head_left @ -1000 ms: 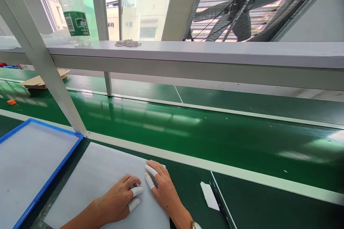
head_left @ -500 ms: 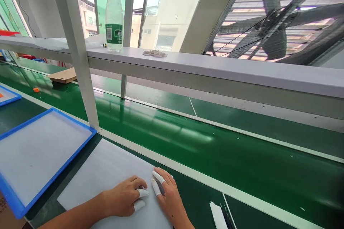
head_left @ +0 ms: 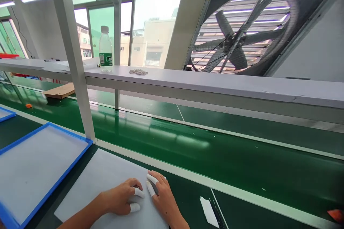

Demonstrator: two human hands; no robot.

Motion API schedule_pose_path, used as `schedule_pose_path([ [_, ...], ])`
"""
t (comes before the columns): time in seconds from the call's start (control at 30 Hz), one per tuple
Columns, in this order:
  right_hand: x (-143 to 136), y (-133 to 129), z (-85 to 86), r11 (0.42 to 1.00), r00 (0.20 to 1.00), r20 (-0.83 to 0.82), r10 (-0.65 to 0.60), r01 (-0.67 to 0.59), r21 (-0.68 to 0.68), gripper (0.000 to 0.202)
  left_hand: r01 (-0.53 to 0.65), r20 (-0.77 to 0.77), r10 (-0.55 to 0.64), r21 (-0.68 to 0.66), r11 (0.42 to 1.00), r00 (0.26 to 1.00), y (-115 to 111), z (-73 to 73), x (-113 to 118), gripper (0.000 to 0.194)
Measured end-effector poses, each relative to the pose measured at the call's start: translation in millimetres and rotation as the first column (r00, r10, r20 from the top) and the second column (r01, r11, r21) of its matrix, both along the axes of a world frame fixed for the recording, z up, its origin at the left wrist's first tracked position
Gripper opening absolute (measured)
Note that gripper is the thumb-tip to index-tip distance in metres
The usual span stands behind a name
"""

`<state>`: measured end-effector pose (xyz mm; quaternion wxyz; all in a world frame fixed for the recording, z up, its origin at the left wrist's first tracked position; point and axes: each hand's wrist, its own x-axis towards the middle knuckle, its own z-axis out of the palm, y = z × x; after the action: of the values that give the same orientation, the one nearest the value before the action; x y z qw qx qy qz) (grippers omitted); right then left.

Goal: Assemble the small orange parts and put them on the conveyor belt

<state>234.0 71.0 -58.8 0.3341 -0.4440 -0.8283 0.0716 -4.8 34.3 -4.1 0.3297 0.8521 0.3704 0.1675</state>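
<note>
A white sheet (head_left: 88, 182) lies flat on the dark green tabletop before me. Over its middle is my left hand (head_left: 125, 196), fingers bent, with white finger covers on thumb and forefinger; a gap shows between them. My right hand (head_left: 165, 198) rests at the sheet's right edge, fingers stretched forward and thumb apart from the forefinger, both in white covers. A grey patch, perhaps shadow, shows between that thumb and forefinger. I see nothing held in either hand.
Left of the sheet lies a blue-edged white panel (head_left: 40, 164). A white strip (head_left: 209, 212) and dark thin items lie at right. Beyond runs a green belt (head_left: 150, 139) under a shelf (head_left: 215, 82) bearing a water bottle (head_left: 105, 50). A post (head_left: 72, 61) rises at left.
The view has tilted upward and turned slightly right, bringing more of the fan and windows into sight. Both hands keep nearly the same place and pose on the sheet.
</note>
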Motion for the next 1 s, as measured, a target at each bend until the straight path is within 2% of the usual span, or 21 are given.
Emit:
schedule_pose_path([
  [0.13,0.4,0.6,-0.3,1.000,1.000,-0.008,0.005,-0.005,0.002,0.039,-0.024,-0.091,0.013,-0.112,0.993,0.996,6.3,11.5,2.5,0.035],
  [0.23,-0.4,-0.1,1.7,1.000,1.000,-0.018,0.001,-0.001,0.001,0.038,-0.073,-0.117,0.056,-0.147,0.986,0.992,6.6,12.5,4.6,0.033],
  [0.43,-0.8,-1.1,5.7,1.000,1.000,-0.010,-0.001,0.001,-0.005,0.041,-0.079,0.003,0.079,-0.011,0.997,0.997,-3.2,0.0,6.0,0.030],
  [0.6,-0.1,-0.4,2.7,1.000,1.000,-0.005,-0.011,0.011,-0.018,0.041,-0.107,0.008,0.106,0.109,0.988,0.994,-10.2,-7.1,11.7,0.025],
  [0.77,0.9,-0.8,1.5,1.000,1.000,-0.007,-0.011,0.011,-0.011,0.042,-0.063,-0.010,0.066,0.167,0.984,0.998,-12.4,-7.1,13.9,0.021],
  [0.9,1.8,-1.1,1.7,1.000,1.000,-0.006,-0.001,0.001,-0.001,0.037,-0.046,0.008,0.045,0.191,0.980,0.999,-14.8,-8.1,14.0,0.028],
  [1.0,2.4,-0.5,-0.4,1.000,1.000,-0.011,0.003,-0.004,-0.010,0.036,-0.063,0.052,0.053,0.218,0.974,0.997,-16.6,-15.0,14.5,0.039],
])
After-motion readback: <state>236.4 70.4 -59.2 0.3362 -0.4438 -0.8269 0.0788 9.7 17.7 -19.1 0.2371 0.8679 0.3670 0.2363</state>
